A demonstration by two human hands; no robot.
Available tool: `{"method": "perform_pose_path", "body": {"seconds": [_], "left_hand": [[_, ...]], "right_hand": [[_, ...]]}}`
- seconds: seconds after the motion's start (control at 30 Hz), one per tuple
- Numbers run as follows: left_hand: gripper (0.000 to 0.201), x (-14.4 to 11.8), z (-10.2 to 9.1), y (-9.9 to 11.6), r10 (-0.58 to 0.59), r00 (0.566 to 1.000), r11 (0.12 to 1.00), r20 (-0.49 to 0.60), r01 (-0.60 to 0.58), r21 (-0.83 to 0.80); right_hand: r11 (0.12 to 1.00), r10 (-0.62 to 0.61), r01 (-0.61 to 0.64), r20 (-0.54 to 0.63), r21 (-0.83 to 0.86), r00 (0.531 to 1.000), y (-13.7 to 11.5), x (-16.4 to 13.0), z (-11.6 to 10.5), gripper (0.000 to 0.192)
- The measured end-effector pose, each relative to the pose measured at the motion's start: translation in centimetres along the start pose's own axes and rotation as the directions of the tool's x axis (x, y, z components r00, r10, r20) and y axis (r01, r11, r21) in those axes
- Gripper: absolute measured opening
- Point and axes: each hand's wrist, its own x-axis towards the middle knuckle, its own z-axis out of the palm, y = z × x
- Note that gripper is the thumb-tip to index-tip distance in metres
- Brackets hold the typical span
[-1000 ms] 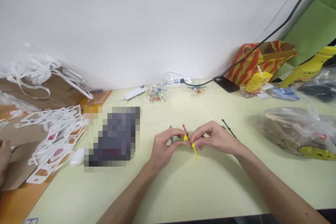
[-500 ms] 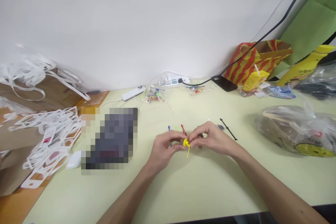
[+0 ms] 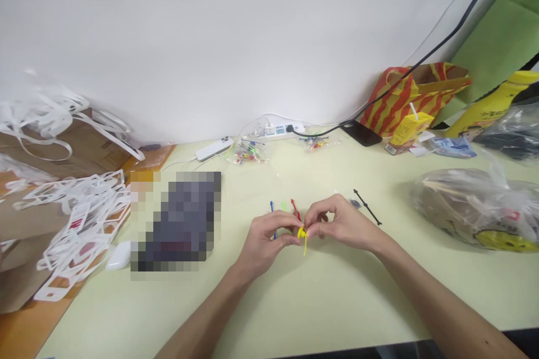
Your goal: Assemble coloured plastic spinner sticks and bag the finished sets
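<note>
Your table (image 3: 337,303) is pale green, with a thin black stick (image 3: 367,207) on it. Far left of that stick, you have a smooth white thing (image 3: 119,256). Behind the stick are a black phone (image 3: 362,134) and, more to the right, a yellow drink box (image 3: 408,133). A big see-through bag (image 3: 471,207) sits right of the stick.

Yellow piece (image 3: 302,233), black rod (image 3: 366,205), pale-green table (image 3: 328,303); bag (image 3: 391,102) striped (red and yellow).
</note>
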Motion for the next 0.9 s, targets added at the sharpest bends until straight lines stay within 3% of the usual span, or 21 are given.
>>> {"method": "perform_pose_path", "body": {"seconds": [0.27,0.4,0.57,0.67,0.77,0.9], "left_hand": [[0.014,0.0,0.3,0.3,0.062,0.998,0.992,0.003,-0.062,0.108],[0.018,0.6,0.6,0.9,0.124,0.992,0.965,-0.006,-0.119,0.233],[0.020,3.0,1.2,0.1,0.105,0.987,0.872,0.120,-0.149,0.466],[0.021,4.3,1.7,-0.9,0.046,0.983,0.797,0.178,-0.143,0.587],[0.020,4.9,2.2,-1.4,0.008,0.983,0.733,0.181,-0.129,0.668],[0.022,4.4,2.6,-1.6,-0.011,0.986,0.668,0.168,-0.118,0.734]], "right_hand": [[0.979,-0.083,0.069,-0.068,-0.192,0.994,0.0,0.1,-0.2,0.018],[0.965,-0.120,0.071,-0.185,-0.253,0.975,-0.7,-0.6,-2.9,0.027],[0.869,-0.190,0.008,-0.319,-0.495,0.929,0.4,-1.5,-7.5,0.033],[0.769,-0.243,0.002,-0.289,-0.640,0.926,2.4,-1.6,-8.9,0.034],[0.678,-0.267,0.040,-0.194,-0.734,0.944,3.9,-1.8,-8.8,0.030],[0.629,-0.242,0.090,-0.085,-0.772,0.967,3.8,-2.4,-8.1,0.023]]}}
